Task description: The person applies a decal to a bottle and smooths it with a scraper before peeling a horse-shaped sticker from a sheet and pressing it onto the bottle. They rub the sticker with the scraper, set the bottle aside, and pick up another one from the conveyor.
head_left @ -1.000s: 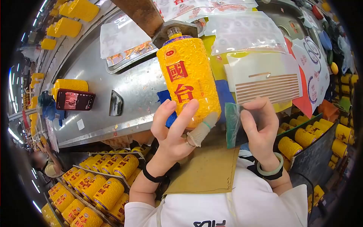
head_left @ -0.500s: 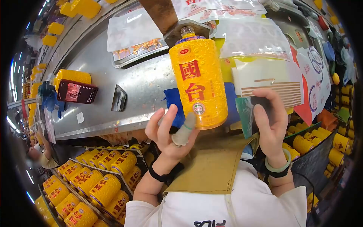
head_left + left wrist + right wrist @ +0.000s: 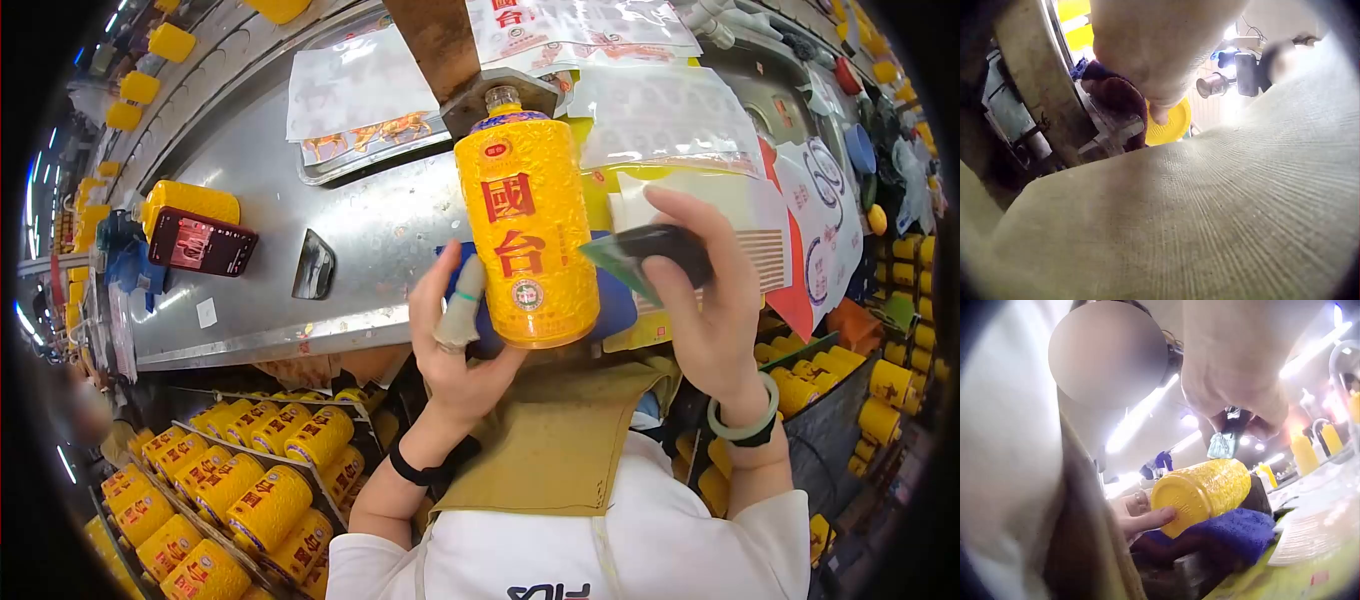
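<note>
Partly covered by the right hand (image 3: 712,325), a dark pad (image 3: 672,248) with a green edge is pinched between thumb and fingers near the right side of the upper bottle (image 3: 530,225); its full shape is hidden. That bottle lies on a blue cloth (image 3: 612,308), largely concealed beneath it, with its neck at a metal bracket (image 3: 545,92). The left hand (image 3: 455,365) has its fingers nearly straight beside the bottle and its thumb against the base; how much they bear on it, I cannot tell. One finger wears a pale cot (image 3: 459,310). In the left wrist view, pale fabric (image 3: 1179,231) blocks much of the scene, leaving only part of the yellow base.

A tray (image 3: 385,158) holds printed sheets, overlapped by a white sheet (image 3: 360,80). Left of the apron (image 3: 540,450), a divided crate (image 3: 300,468) holds yellow bottles on their sides, cut off by the dark border. Another crate (image 3: 835,395) on the right also contains yellow bottles, several half hidden behind its wall.
</note>
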### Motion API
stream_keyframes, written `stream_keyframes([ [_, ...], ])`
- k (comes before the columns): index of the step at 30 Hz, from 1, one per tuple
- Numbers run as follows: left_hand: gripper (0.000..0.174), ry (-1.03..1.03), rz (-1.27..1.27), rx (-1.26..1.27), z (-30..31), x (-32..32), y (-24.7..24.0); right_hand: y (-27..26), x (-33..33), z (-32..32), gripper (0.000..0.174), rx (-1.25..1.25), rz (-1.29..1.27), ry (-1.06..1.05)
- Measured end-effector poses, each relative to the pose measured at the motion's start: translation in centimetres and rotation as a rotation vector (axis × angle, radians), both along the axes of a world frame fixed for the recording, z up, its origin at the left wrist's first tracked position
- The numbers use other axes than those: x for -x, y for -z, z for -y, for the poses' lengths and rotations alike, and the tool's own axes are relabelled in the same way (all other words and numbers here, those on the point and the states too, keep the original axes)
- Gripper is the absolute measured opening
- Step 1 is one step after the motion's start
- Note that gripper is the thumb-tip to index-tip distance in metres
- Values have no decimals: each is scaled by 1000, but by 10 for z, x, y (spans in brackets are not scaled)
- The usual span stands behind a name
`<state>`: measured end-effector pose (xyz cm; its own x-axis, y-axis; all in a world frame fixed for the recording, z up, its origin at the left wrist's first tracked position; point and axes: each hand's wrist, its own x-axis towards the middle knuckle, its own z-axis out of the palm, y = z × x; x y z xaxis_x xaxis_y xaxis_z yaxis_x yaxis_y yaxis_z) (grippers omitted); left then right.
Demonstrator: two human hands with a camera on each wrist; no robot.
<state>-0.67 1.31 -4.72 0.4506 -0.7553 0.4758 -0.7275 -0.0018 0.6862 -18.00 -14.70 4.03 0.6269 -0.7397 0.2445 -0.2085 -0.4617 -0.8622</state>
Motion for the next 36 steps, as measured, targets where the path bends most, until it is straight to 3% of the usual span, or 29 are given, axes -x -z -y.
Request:
stream_keyframes([
  [1,84,0,0,5,1,4,1,-3,-7,4,39,7,16,-28],
  [3,86,8,-311,7,3,10,3,-5,-19,15,41,69,-17,-79],
  [5,88,-9,-260,43,6,8,7,-3,-31,29,38,330,-23,-130],
  [7,91,9,-307,-54,7,5,4,-12,-43,44,32,601,2,-43],
  [11,79,-8,-325,-32,6,-1,11,-15,-30,30,27,863,-26,-292],
  [15,73,-13,-422,16,8,0,10,-3,-16,-20,25,802,67,-523],
  [18,78,15,-368,70,8,0,5,-24,-11,-7,30,780,6,-418],
  [21,80,19,-282,43,8,0,-4,-4,-8,-1,34,786,-18,-272],
  [24,80,32,-282,38,7,-2,-5,6,3,-27,33,738,74,-410],
  [25,80,41,-281,38,7,-2,-4,-5,7,-30,34,653,-10,-457],
  [29,79,25,-352,72,9,3,4,3,3,-15,34,667,16,-268],
  [31,78,39,-266,102,8,0,10,6,2,-16,34,665,22,-210],
  [33,76,44,-197,77,8,-2,1,4,9,-28,32,644,65,-428],
  [34,74,55,-138,48,7,-3,-6,-7,12,-27,30,516,18,-487],
  [35,74,58,-137,53,6,-4,-13,-5,14,-23,30,521,17,-484],
  [36,73,68,-35,33,5,-4,-21,-1,15,-19,29,430,43,-352],
])
